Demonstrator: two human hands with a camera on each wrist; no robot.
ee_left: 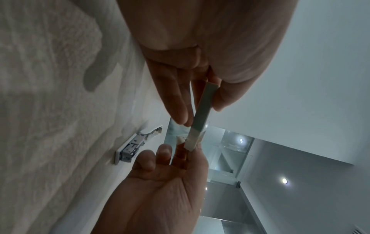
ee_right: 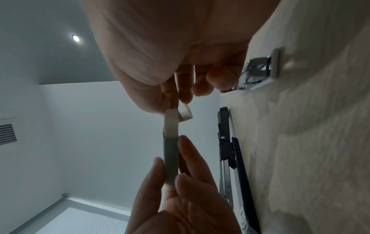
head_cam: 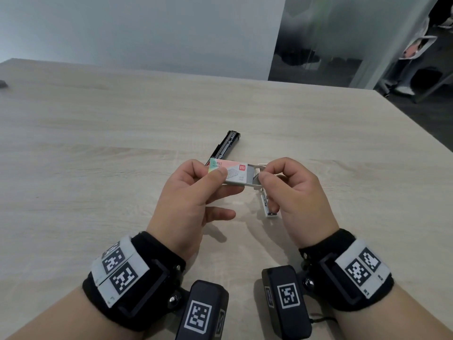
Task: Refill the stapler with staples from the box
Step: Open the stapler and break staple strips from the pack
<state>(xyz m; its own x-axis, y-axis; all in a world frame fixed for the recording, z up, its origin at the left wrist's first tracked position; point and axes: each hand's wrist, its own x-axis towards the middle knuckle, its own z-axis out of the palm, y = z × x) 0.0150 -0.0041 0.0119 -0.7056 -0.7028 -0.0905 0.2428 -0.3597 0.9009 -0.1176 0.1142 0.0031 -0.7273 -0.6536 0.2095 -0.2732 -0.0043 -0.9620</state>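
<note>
A small staple box (head_cam: 230,171) with a pink and green label is held above the table. My left hand (head_cam: 215,171) grips its left end, thumb on top. My right hand (head_cam: 266,173) pinches the end flap (ee_right: 185,114) of the grey inner tray (head_cam: 251,179), which sticks a little out of the sleeve's right end. The black stapler (head_cam: 226,146) lies opened out on the table just behind the box, its metal channel showing in the right wrist view (ee_right: 226,177). No loose staples can be seen.
A white and metal stapler-like piece (head_cam: 268,208) lies on the wooden table (head_cam: 98,143) below my right hand, also seen in the left wrist view (ee_left: 130,148). A small dark object (head_cam: 3,83) sits at the far left edge. The table's right edge runs diagonally.
</note>
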